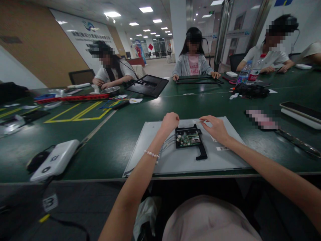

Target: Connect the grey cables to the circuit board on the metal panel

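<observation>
A flat grey-white panel (pixel 140 150) lies on the table in front of me. On it sits a black plastic bracket (pixel 202 152) around a green circuit board (pixel 187 139), with grey cables (pixel 167 144) running off to the left. My left hand (pixel 171 122) is closed just above the bracket's far left corner; whatever its fingers hold is hidden. Across from it, my right hand (pixel 215 128) pinches a thin, pale, see-through strip (pixel 197 121) near the panel's far edge. White labels (pixel 222 148) are stuck to the panel by my right wrist.
A white power bank (pixel 56 160) lies at the left, near the table edge. To the right are a phone (pixel 262 119) and a pale boxlike device (pixel 301 115). Opposite, several people work; one holds a black frame (pixel 198 80). Bottles (pixel 253 75) stand at the far right.
</observation>
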